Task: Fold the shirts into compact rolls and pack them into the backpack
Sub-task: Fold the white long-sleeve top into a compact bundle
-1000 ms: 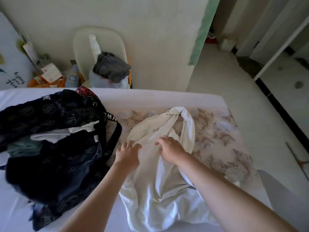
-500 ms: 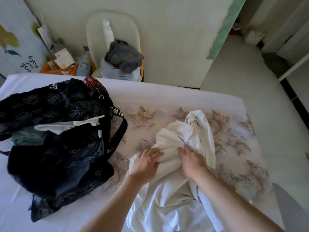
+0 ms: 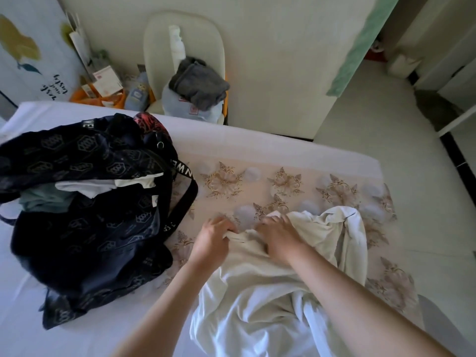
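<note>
On the bed, both hands grip the white shirt.

White shirt crumpled on floral bed cover, left hand and right hand gripping its far edge, open dark backpack beside, clothes inside.

I see a floral cloth spread over the white bed. At the far side, a cream chair carries a grey garment, and an orange basket stands left of it.
</note>
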The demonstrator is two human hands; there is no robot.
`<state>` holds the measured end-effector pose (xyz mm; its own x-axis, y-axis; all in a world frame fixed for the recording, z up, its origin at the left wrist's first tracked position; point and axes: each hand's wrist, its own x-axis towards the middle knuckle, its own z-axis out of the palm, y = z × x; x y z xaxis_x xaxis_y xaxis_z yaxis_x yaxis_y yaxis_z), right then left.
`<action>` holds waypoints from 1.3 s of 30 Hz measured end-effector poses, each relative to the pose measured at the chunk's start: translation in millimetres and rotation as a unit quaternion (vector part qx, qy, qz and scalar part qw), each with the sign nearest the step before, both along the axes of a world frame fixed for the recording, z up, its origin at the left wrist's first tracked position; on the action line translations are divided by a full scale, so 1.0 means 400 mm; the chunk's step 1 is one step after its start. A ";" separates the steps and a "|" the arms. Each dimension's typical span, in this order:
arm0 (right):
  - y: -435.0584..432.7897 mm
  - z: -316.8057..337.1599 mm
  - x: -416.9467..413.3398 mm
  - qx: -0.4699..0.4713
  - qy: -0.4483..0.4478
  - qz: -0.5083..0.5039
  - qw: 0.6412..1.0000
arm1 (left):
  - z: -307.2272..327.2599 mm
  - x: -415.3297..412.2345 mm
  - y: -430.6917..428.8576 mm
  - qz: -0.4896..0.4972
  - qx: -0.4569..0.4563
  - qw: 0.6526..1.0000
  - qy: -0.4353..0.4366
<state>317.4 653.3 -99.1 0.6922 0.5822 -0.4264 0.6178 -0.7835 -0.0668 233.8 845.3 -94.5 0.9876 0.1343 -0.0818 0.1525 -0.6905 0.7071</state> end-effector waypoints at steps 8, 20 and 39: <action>-0.067 -0.024 -0.042 0.126 -0.143 -0.232 0.954 | 0.009 -0.065 0.035 -0.005 -0.057 0.990 0.130; 0.036 -0.010 -0.063 -0.031 -0.099 -0.241 0.965 | 0.061 -0.028 0.043 0.057 -0.073 0.962 0.257; -0.094 0.575 -0.092 0.307 -0.214 -0.306 0.875 | 0.576 0.073 -0.014 -0.044 0.055 0.986 -0.152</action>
